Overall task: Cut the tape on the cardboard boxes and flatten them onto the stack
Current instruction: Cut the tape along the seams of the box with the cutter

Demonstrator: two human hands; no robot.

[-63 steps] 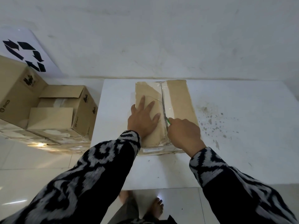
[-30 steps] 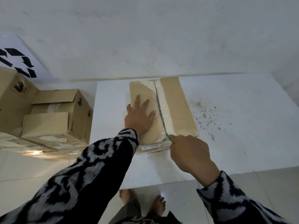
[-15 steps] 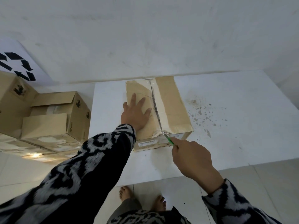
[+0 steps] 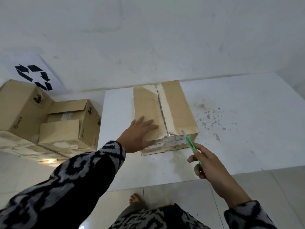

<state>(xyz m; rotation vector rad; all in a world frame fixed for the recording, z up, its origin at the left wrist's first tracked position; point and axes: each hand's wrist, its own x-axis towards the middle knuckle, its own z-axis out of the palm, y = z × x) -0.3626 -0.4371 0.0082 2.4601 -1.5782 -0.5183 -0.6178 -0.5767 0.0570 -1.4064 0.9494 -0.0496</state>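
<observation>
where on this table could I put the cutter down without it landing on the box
The table is bare right of the cardboard box, though speckled with stains. A narrower bare strip runs along the table's left edge, and another along the near edge, between both hands.

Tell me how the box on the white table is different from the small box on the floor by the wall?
The box on the table has its top flaps down, with tape along the middle seam; the small box on the floor has flaps standing open. The left hand presses flat on the table box and the right hand holds a green cutter near it; nobody touches the floor box. The floor box shows black printed marks. Both are brown cardboard.
</observation>
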